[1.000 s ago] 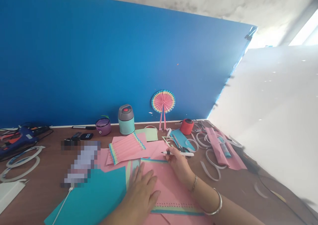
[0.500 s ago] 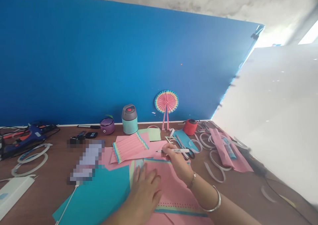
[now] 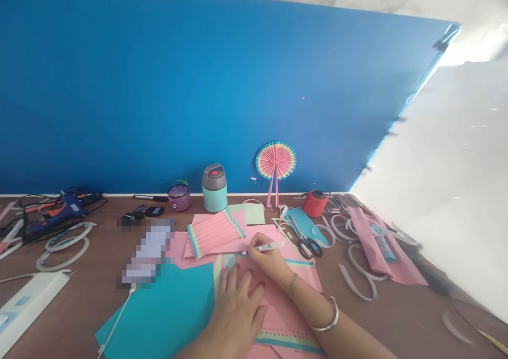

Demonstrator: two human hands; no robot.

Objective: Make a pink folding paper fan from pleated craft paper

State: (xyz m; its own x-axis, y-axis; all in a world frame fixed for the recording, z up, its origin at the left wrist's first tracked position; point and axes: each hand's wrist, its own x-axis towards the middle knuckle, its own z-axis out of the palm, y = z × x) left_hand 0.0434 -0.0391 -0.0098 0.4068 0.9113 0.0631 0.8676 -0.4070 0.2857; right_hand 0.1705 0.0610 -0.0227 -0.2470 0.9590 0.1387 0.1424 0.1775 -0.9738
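My right hand (image 3: 268, 258) pinches a white marker pen (image 3: 270, 246), its tip close to the upper left edge of a pink sheet (image 3: 291, 309). Blue and yellow strips run along that sheet's top and bottom edges, with a row of dark dots above the lower strip. My left hand (image 3: 238, 309) lies flat with fingers spread, pressing on the sheet's left side. Under and beside it is a teal sheet (image 3: 166, 306). A pleated pink paper piece (image 3: 216, 233) with blue and yellow edges rests just beyond my hands.
Scissors (image 3: 305, 240) lie on blue paper to the right, near curled white strips (image 3: 361, 274) and a red container (image 3: 315, 204). A round paper fan (image 3: 276, 160) stands against the blue board. A teal flask (image 3: 215, 190), purple pot (image 3: 179, 198), glue gun (image 3: 65, 208) and power strip (image 3: 37, 306) sit leftward.
My right hand has moved left and slightly down with the marker, bringing its tip to the sheet's upper left edge. The scissors are now uncovered. The whole view has shifted somewhat.
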